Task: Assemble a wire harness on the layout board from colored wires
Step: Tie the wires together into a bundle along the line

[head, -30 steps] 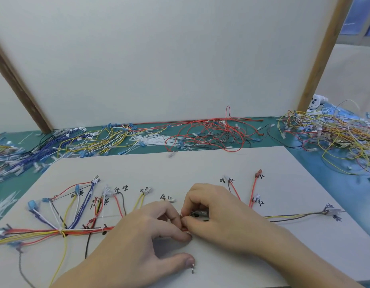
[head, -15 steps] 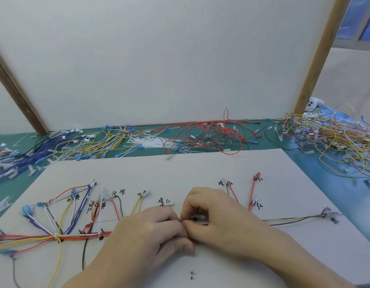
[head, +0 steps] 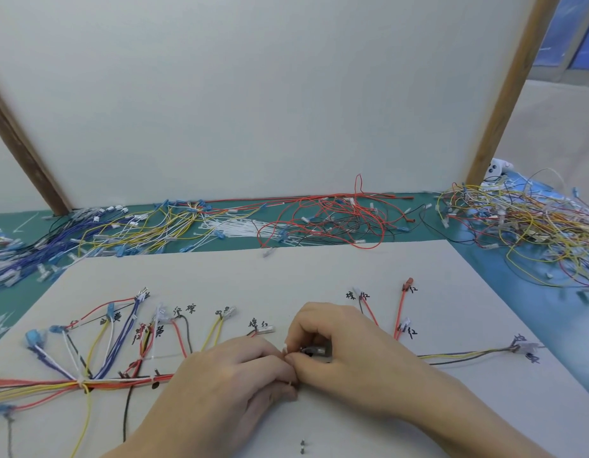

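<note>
- Far left of the grip, the bundled trunk (head: pixel 55 385) of red, yellow and blue wires lies tied on the white layout board (head: pixel 319 269), with branches fanning up to handwritten labels.
- Left hand (head: pixel 227 381): fingers curled tight, fingertips meeting the right hand's at the trunk line. What it pinches is hidden, so I cannot tell.
- Right hand (head: pixel 339 355): fingers curled over a small grey connector (head: pixel 314 351), pinching it.
- Judgement: seating this piece well means steadying the trunk with the left hand and keeping the connector aligned with its label.
- Right of the grip, a yellow-and-grey branch (head: pixel 468 355) runs outward.
- Beyond the board lie 2 loose wire piles.
</note>
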